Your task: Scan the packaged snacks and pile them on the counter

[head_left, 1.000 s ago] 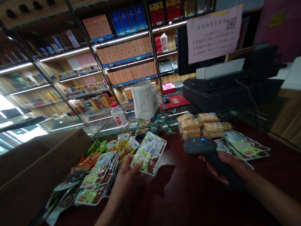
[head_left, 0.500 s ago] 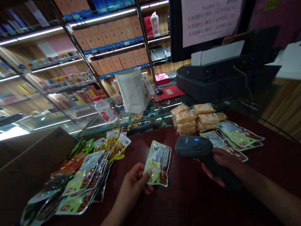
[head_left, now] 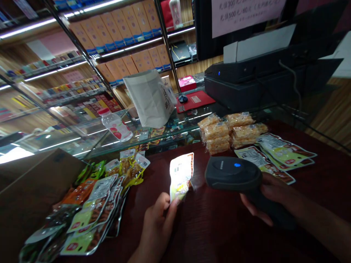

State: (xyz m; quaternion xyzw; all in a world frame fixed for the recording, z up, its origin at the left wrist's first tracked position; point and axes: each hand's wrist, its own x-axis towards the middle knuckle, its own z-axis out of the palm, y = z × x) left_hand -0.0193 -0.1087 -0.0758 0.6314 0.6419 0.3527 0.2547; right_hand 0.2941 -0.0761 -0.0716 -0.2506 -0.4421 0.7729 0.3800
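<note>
My left hand [head_left: 160,219] pinches the lower edge of a snack packet [head_left: 181,173], tilted up off the dark red tabletop. Bright light washes out the printing on its upper part. In my right hand [head_left: 271,197] is a dark grey barcode scanner [head_left: 233,173], its head pointing left toward the packet and a blue light lit on top. Fingers wrap round the scanner's handle. Similar green and silver snack packets [head_left: 282,149] lie flat beyond my right hand. At the left, a pile of such packets [head_left: 93,208] overlaps orange and dark ones.
A cardboard box [head_left: 38,190] stands at the left edge. Wrapped pastry snacks [head_left: 219,133] are stacked at the back of the table. Behind, a glass counter holds a plastic bottle [head_left: 115,124] and a white paper bag [head_left: 149,98]. A black machine [head_left: 246,84] stands at back right.
The packet in my left hand has been lifted and tilted, and it is now brightly lit. The scanner appears slightly closer to me, still in my right hand. The camera view has dipped.
</note>
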